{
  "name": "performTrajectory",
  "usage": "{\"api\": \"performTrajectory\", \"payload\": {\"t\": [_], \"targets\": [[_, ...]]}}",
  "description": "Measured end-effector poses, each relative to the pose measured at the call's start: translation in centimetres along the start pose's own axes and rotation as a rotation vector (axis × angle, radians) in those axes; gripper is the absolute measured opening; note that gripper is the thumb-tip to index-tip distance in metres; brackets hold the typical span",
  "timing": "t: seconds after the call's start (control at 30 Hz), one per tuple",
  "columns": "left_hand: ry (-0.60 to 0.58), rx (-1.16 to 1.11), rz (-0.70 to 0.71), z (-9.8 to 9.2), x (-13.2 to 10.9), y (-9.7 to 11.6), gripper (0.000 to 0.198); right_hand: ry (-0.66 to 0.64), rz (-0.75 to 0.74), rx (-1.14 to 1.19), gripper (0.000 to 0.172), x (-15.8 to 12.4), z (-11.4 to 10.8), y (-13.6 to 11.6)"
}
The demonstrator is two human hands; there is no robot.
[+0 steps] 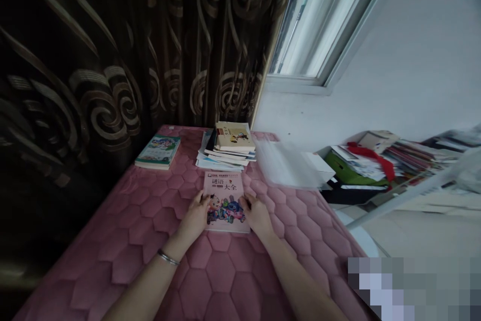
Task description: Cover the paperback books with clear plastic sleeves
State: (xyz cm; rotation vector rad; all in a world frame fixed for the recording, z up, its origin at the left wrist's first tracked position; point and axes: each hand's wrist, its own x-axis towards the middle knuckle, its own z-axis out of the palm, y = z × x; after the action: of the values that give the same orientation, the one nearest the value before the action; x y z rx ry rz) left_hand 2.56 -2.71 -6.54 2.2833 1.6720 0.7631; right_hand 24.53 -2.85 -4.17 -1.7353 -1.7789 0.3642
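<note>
A pink-covered book (226, 190) with large dark Chinese characters and cartoon figures faces up in front of me. My left hand (196, 215) grips its left edge, thumb on the cover. On the opposite edge my right hand (258, 215) holds it the same way, fingers curled at the side. The fingers beneath the book are hidden. Just beyond it stands a stack of books and papers (235, 143), topped by a cream-coloured book. A green-bordered book (158, 150) lies farther left.
Pink quilted padding (210, 266) covers the surface under the books. A translucent plastic sheet or bag (287, 163) lies at the right, beside a white box (319, 165). Beyond are a green bag (349, 168) and piled papers. A dark patterned curtain (169, 60) hangs along the left and back.
</note>
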Motion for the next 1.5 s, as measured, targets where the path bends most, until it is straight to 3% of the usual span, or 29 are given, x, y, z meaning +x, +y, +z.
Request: {"api": "performTrajectory", "payload": {"t": [0.1,0.2,0.3,0.43,0.53,0.7,0.83,0.93,1.1,1.37,1.5], "targets": [[-0.009,0.015,0.013,-0.5,-0.2,0.5,0.042,-0.048,0.014,-0.031,0.031,0.0,-0.3,-0.1],[-0.013,0.043,-0.006,-1.1,-0.6,1.3,0.043,-0.004,-0.003,-0.163,0.031,0.0,-0.9,-0.5],[-0.022,0.154,-0.050,-2.0,-1.6,2.2,0.045,0.005,-0.205,-0.197,0.038,-0.2,-1.5,-2.0],[-0.121,0.285,-0.073,-2.9,-2.6,2.9,0.053,-0.377,-0.623,-0.125,0.049,-0.3,-0.5,-4.8],[-0.177,0.327,-0.079,-3.0,-2.8,2.9,0.053,-0.568,-0.738,-0.178,0.056,1.2,1.1,-5.3],[-0.159,0.338,-0.082,-3.2,-2.7,3.0,0.055,-0.568,-0.602,-0.283,0.061,6.9,2.1,-2.0],[-0.190,0.332,-0.096,-3.5,-2.7,3.3,0.056,-0.433,-0.412,-0.392,0.060,9.7,1.5,-0.1],[-0.182,0.326,-0.114,-3.5,-2.7,3.4,0.055,-0.392,-0.499,-0.380,0.056,8.5,1.5,-1.3],[-0.172,0.309,-0.089,-3.1,-2.8,3.1,0.050,-0.612,-0.771,-0.214,0.055,5.4,3.0,-4.9],[-0.161,0.275,-0.113,-2.6,-2.8,2.6,0.055,-0.531,-0.645,-0.171,0.042,10.7,5.7,-7.0],[-0.130,0.289,-0.076,-2.4,-3.0,2.3,0.054,-0.478,-0.654,-0.175,0.045,9.1,5.7,-7.2]]}}
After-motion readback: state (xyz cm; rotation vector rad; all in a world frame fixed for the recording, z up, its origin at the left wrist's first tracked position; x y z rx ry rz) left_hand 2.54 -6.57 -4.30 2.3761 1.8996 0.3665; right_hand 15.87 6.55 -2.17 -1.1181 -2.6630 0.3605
